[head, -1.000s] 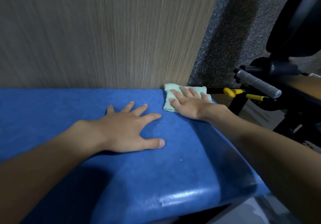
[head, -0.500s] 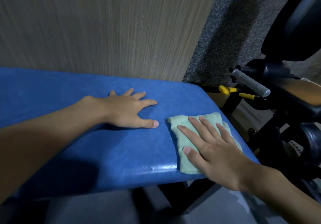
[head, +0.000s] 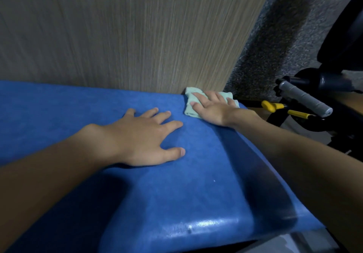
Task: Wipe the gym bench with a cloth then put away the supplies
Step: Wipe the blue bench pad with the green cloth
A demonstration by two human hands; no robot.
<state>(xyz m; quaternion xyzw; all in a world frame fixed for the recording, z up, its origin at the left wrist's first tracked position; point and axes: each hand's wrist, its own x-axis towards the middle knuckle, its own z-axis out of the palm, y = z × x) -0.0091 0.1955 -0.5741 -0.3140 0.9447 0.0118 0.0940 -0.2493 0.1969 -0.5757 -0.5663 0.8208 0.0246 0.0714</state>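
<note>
Pressing with flat, straight fingers, the right hand (head: 212, 108) pins the green cloth (head: 190, 107) at the far right corner of the bench (head: 176, 193), beside the wall (head: 137, 36). The left hand (head: 145, 140) rests spread and empty; even pressure and overlapping strokes should clean best

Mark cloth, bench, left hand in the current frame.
cloth (head: 192, 90): head view, uncovered far-left corner.
bench (head: 196, 193): head view, bare blue pad near the front edge.
left hand (head: 141, 137): head view, back of the hand.

Blue gym bench (head: 196, 193), left hand (head: 145, 137) flat on pad, right hand (head: 212, 107) pressing green cloth (head: 189, 103) at far edge, wood-grain wall (head: 117, 32)
</note>
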